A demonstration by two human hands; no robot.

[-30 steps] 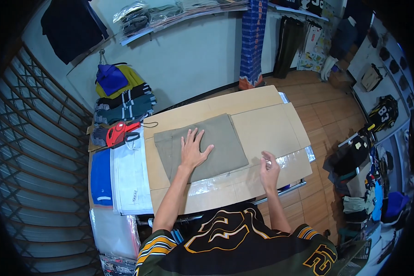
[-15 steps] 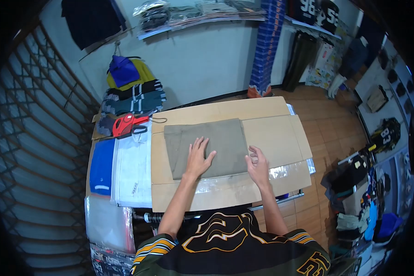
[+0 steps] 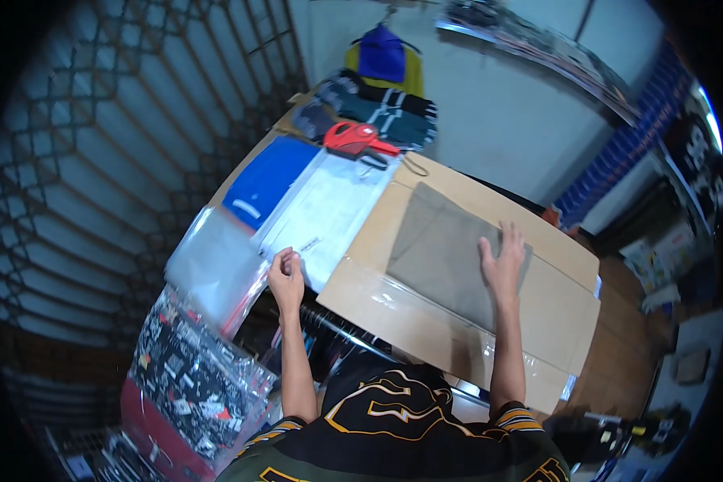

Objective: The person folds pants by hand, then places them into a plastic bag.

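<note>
Folded olive-grey cloth, possibly trousers (image 3: 450, 249), lies flat on a sheet of brown cardboard (image 3: 361, 265). My right hand (image 3: 502, 261) rests on its right part, palm down with the fingers spread. Away to the left, my left hand (image 3: 287, 277) hovers by the near edge of a white folded item (image 3: 317, 209), its fingers loosely bent and nothing visible in them. Close to that hand lie clear plastic bags (image 3: 213, 257).
A red tape dispenser (image 3: 352, 138) sits at the back of the white item, beside a blue folded item (image 3: 269, 181). Folded clothes (image 3: 386, 112) are stacked behind. A packed patterned garment (image 3: 193, 369) lies at lower left, near a metal lattice gate (image 3: 161, 120).
The view has turned left. My left hand has left the cloth and moved left toward the white item and plastic bags. My right hand has come onto the cloth from its right edge.
</note>
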